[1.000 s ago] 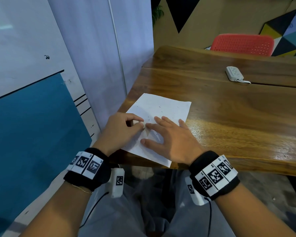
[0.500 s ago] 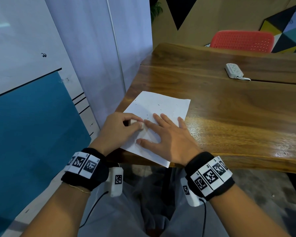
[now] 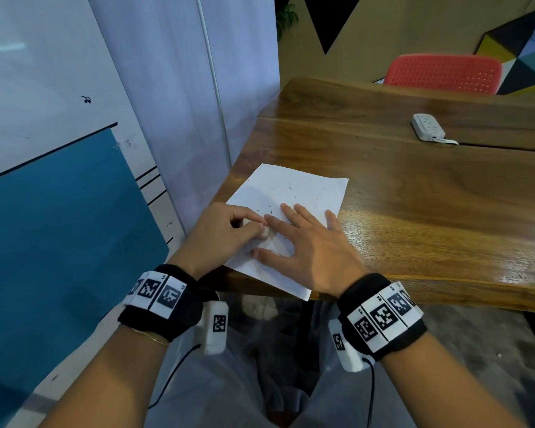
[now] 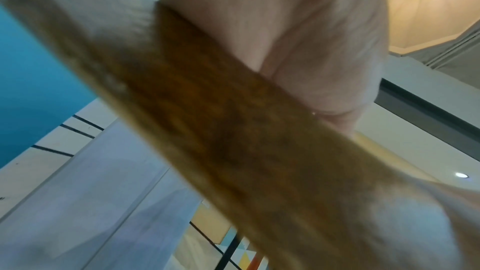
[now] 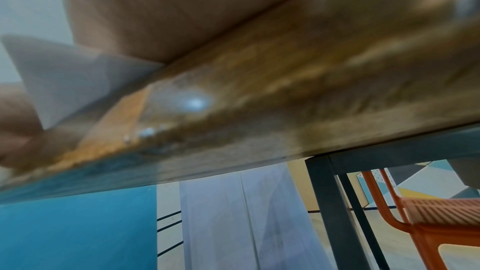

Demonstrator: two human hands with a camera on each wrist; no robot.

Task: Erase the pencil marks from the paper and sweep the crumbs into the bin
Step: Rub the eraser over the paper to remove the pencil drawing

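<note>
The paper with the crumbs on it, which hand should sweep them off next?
Probably the right hand: it lies flat and open on the paper, nearest the dark crumbs. The left hand pinches a small white eraser.

Sharp, evenly lit head view, glare on table (image 3: 445, 242), blurred wrist views

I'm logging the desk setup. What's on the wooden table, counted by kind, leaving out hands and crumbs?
Paper: 1
Eraser, white, pinched by the left hand: 1
Power strip, white: 1
Total: 3
</note>
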